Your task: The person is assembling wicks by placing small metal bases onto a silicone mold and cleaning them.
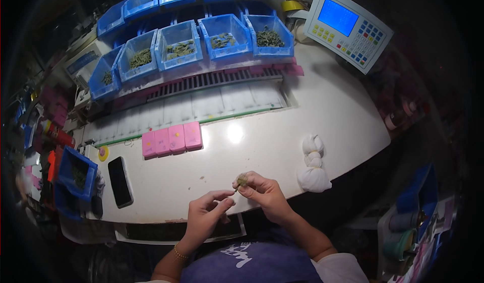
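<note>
My right hand pinches a small clump of olive-green pieces between thumb and fingers, just above the white table near its front edge. My left hand is close beside it on the left. Its thumb and forefinger come together at the lower end of the clump, and whatever they hold is too small to make out. Similar small green pieces lie in the blue bins at the back.
Several pink blocks stand in a row left of centre. A black phone lies at the left, a tied white cloth bundle at the right. Behind are a slotted strip and a keypad console with blue screen.
</note>
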Available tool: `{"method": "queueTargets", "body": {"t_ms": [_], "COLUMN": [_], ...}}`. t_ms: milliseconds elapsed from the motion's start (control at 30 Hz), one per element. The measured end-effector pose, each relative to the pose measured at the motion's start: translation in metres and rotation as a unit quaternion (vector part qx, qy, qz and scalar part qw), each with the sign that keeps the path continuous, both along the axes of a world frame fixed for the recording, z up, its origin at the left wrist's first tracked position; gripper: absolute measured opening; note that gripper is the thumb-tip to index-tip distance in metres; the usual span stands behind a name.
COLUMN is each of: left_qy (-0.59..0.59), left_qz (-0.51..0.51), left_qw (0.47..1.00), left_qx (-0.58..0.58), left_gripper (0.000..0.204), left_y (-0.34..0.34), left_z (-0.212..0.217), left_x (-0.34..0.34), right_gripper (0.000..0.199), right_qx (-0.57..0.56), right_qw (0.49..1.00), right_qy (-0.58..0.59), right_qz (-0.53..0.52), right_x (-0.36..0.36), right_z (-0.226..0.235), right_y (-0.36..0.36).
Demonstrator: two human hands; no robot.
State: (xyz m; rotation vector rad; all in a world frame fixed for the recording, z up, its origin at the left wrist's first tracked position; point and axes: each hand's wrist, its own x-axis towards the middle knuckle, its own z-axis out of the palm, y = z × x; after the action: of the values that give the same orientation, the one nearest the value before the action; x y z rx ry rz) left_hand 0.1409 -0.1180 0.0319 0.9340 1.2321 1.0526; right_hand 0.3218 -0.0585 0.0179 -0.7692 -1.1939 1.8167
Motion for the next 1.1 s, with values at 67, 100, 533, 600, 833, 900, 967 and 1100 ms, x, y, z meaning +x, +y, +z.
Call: {"method": "queueTargets", "body": {"t_ms": [67,100,533,600,833,900,967,1100], "left_qy": [-0.046,-0.046,0.047,0.185,0.683,0.748,0.806,0.847], "left_qz": [0.005,0.003,0.093,0.167,0.302,0.277,0.248,0.209], "left_qw": [0.999,0.999,0.991,0.952,0.544,0.514,0.479,0.450], "left_qx": [0.010,0.011,0.089,0.181,0.384,0.315,0.243,0.192], "left_gripper": [0.024,0.024,0.019,0.016,0.015,0.014,0.015,0.018], "left_y": [0.010,0.014,0.075,0.112,0.288,0.337,0.371,0.403], "left_z": [0.000,0.001,0.001,-0.002,0.096,0.103,0.099,0.086], "left_x": [0.006,0.008,-0.017,-0.042,-0.103,-0.108,-0.108,-0.109], "right_gripper": [0.015,0.016,0.018,0.017,0.011,0.010,0.009,0.009], "right_qx": [0.003,0.003,0.155,0.196,0.373,0.377,0.366,0.362], "right_qw": [1.000,1.000,0.956,0.939,0.867,0.865,0.873,0.878], "right_qy": [0.008,0.017,-0.217,-0.252,-0.311,-0.309,-0.302,-0.292], "right_qz": [-0.009,-0.019,-0.123,-0.130,-0.114,-0.118,-0.113,-0.111], "right_x": [0.000,0.000,0.008,0.011,0.006,0.010,0.013,0.014], "right_z": [-0.003,-0.005,-0.036,-0.037,-0.027,-0.028,-0.028,-0.029], "right_y": [0.001,0.002,0.056,0.068,0.071,0.072,0.073,0.074]}}
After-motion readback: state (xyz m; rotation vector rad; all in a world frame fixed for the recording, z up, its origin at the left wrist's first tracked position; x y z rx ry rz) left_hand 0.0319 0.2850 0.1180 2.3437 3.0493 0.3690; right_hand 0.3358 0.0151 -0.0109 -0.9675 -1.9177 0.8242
